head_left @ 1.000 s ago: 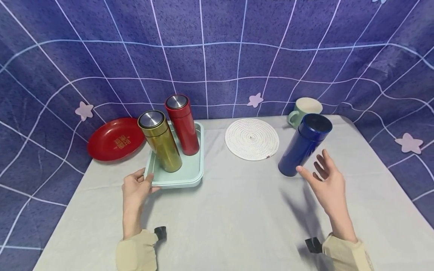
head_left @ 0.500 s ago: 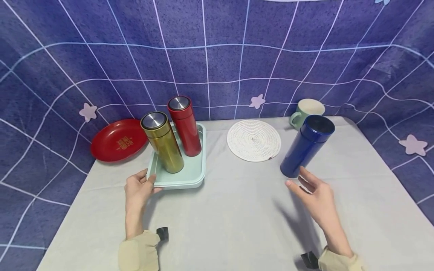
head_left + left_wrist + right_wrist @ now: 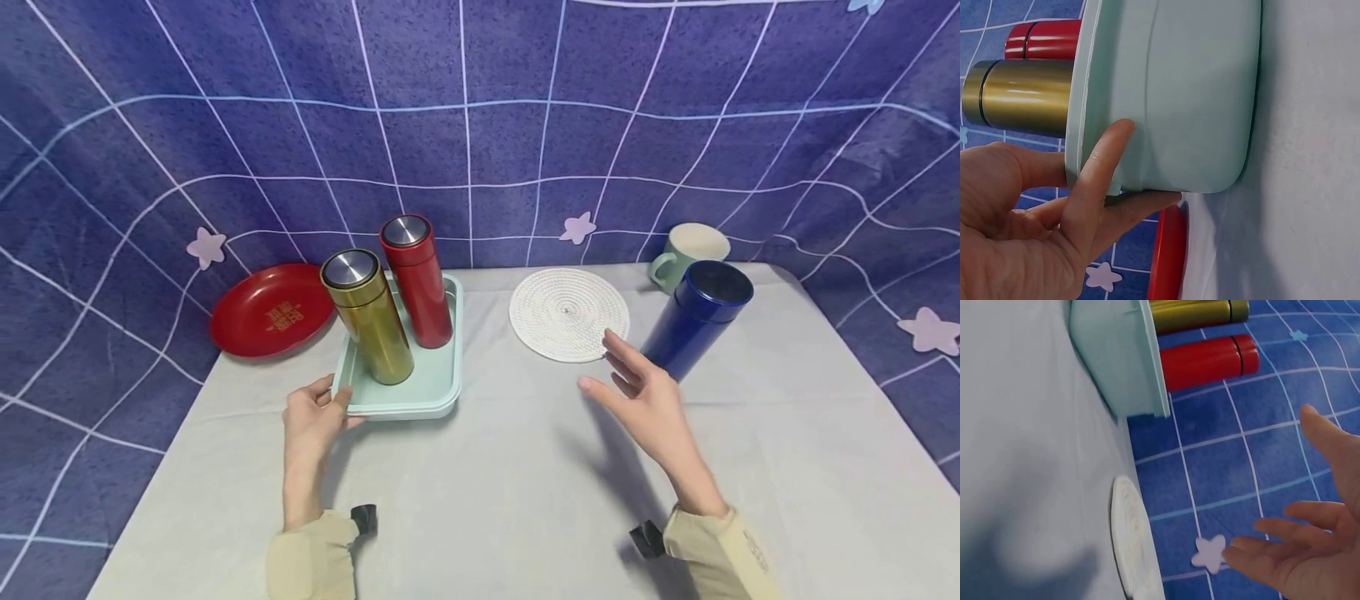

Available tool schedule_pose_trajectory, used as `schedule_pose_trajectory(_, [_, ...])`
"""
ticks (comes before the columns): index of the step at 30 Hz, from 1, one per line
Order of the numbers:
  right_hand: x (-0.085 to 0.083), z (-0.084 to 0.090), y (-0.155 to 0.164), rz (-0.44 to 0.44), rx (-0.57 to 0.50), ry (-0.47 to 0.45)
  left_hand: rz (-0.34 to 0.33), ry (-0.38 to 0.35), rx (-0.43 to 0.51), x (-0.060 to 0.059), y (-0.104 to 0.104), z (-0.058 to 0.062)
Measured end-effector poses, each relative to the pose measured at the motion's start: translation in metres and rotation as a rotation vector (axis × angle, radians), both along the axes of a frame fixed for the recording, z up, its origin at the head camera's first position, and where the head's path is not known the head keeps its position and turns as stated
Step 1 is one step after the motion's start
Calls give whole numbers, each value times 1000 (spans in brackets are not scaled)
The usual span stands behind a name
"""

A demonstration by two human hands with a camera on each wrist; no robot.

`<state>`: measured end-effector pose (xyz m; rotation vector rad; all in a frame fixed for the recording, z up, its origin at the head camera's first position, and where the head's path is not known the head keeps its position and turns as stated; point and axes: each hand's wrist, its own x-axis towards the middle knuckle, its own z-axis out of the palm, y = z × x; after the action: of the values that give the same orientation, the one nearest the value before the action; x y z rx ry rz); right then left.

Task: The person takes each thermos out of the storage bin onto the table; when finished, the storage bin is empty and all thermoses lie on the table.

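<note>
My left hand point(image 3: 315, 417) grips the near left corner of a pale green plastic bin point(image 3: 1191, 94), thumb at the rim and a finger along its side wall. On the bin's flat top stand a gold thermos point(image 3: 375, 333) and a red thermos point(image 3: 420, 292), both with silver lid tops. My right hand point(image 3: 648, 408) hovers over the table with fingers spread and nothing in them. Behind it a dark blue thermos point(image 3: 693, 321) stands upright, its base partly hidden by the hand. In the right wrist view the right hand point(image 3: 1310, 544) shows an empty palm facing the bin.
A red plate point(image 3: 262, 312) with gold characters lies behind the bin on the left. A round white woven mat point(image 3: 567, 312) lies at the back middle. The light green mug point(image 3: 690, 250) stands behind the blue thermos. A blue gridded curtain point(image 3: 495, 142) hangs along the back.
My right hand has moved left, from beside the blue thermos to in front of it. The left hand keeps its grip on the bin. The head view has shifted slightly.
</note>
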<state>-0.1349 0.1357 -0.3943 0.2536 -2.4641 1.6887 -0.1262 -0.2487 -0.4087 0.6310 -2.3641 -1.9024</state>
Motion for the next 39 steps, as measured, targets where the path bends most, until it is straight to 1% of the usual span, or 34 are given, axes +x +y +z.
schedule_pose_trajectory(7, [-28, 6, -25, 36, -67, 19, -2, -1, -9, 0, -2, 0])
schedule_pose_trajectory(15, [-54, 2, -56, 115, -170, -24, 6, -12, 13, 2, -1, -3])
schedule_pose_trajectory(25, [-86, 3, -97, 200, -230, -4, 15, 4, 1, 3, -1, -4])
schedule_pose_trajectory(26, [-88, 3, -102, 210, -238, -5, 16, 8, 1, 3, -1, -4])
schedule_pose_trajectory(29, [-89, 13, -114, 239, -244, -25, 20, 19, 4, 2, 0, -5])
schedule_pose_trajectory(32, [-89, 23, -125, 266, -234, -32, 25, 22, 11, 3, 1, -5])
schedule_pose_trajectory(33, [-91, 23, -128, 271, -227, -35, 27, 19, 11, 3, 1, -4])
schedule_pose_trajectory(39, [-119, 6, -150, 296, -230, -8, 34, 16, -3, 2, 1, -3])
